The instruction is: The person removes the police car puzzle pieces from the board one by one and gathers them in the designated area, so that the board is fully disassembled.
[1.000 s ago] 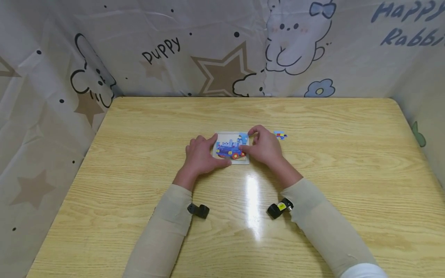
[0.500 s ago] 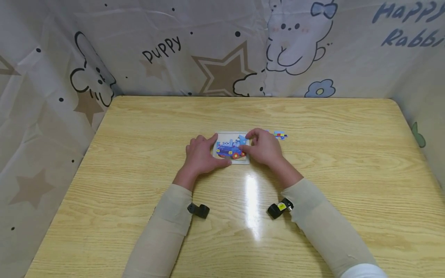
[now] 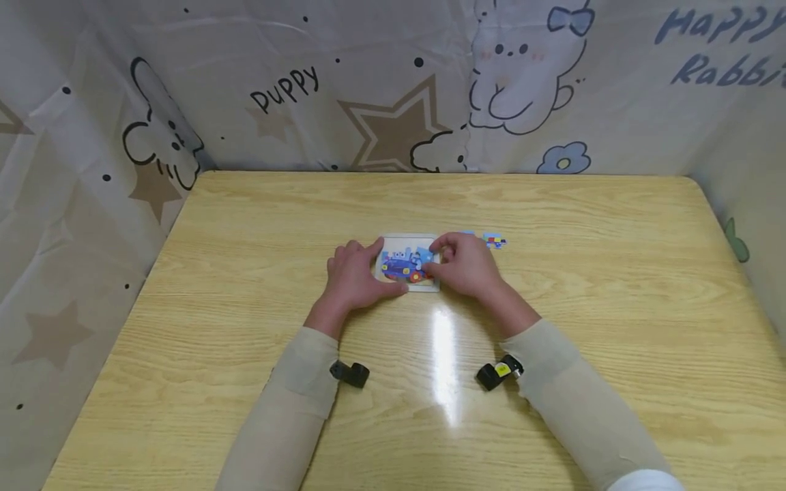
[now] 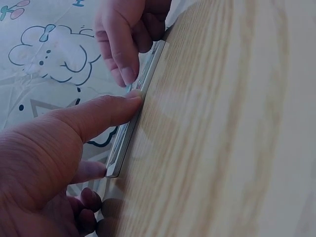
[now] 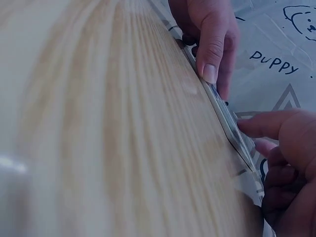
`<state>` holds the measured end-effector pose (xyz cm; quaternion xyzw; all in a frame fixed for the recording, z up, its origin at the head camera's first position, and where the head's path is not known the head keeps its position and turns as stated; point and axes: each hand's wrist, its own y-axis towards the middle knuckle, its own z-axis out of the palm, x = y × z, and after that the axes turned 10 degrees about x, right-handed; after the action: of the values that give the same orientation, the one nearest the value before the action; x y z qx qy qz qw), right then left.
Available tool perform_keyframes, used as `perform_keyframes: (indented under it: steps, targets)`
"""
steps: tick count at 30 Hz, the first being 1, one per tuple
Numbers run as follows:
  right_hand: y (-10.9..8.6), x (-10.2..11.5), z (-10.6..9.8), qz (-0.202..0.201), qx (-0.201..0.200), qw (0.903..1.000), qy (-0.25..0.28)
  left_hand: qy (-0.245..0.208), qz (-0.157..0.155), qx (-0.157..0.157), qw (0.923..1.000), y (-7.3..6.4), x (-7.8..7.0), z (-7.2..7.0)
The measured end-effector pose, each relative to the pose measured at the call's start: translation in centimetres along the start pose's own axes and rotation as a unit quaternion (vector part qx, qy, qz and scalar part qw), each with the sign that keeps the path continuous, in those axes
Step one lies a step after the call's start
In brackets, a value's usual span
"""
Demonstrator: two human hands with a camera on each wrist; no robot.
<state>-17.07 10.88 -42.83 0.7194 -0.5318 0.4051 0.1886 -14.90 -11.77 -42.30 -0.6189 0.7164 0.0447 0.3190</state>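
Observation:
A small framed jigsaw puzzle board (image 3: 424,288) lies flat on the table, its picture a blue car (image 3: 399,267) with red wheels. My left hand (image 3: 353,278) holds the board, thumb along the near edge and index finger at the far left corner. In the left wrist view that thumb (image 4: 108,114) rests against the rim. My right hand (image 3: 471,267) pinches a light-blue puzzle piece (image 3: 424,255) over the board's right side, between thumb and index finger. The fingers partly hide this piece. The right wrist view shows the right hand (image 5: 291,158) close beside the rim.
Just beyond the right hand lie a multicoloured puzzle piece (image 3: 494,240) and a light-blue piece (image 3: 469,233), partly hidden. The wooden table (image 3: 245,225) ends at a patterned cloth backdrop (image 3: 245,41). Both wrists carry black cameras (image 3: 350,374).
My right hand has shifted slightly left and nearer, moving and turning the light-blue piece on the board. Another light-blue piece behind that hand has come into sight. The left hand stays put.

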Motion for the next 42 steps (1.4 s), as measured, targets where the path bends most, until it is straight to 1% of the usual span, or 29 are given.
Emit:
perform_keyframes:
  steps: [5,12,16,23,30,36,42]
  targets:
    - [-0.7,-0.4,-0.4,-0.027,0.002,0.9996,0.01,0.004,0.004,-0.003,1.0,0.0,0.0,0.0]
    - [-2.2,-0.8,-1.5,-0.04,0.009,0.9988,0.029,-0.005,0.006,-0.004,1.0,0.0,0.0,0.1]
    - [-2.9,-1.2,-2.2,-0.047,0.004,0.9984,0.032,-0.007,0.008,-0.006,0.9999,0.0,0.0,0.1]
    - [-4.2,-3.0,-3.9,-0.029,-0.008,0.9991,0.03,-0.008,0.007,-0.008,0.9999,-0.1,-0.1,0.2]
    - [-5.1,-5.2,-5.5,-0.022,-0.027,0.9993,0.01,-0.004,0.008,-0.009,0.9999,-0.1,0.0,0.2]
    - [-5.7,-6.2,-6.8,-0.017,-0.038,0.999,0.015,-0.006,0.011,-0.012,0.9998,-0.1,0.1,0.2]
    - [-6.0,-7.2,-7.8,0.004,-0.052,0.9985,0.017,-0.009,0.012,-0.014,0.9998,-0.1,0.2,0.3]
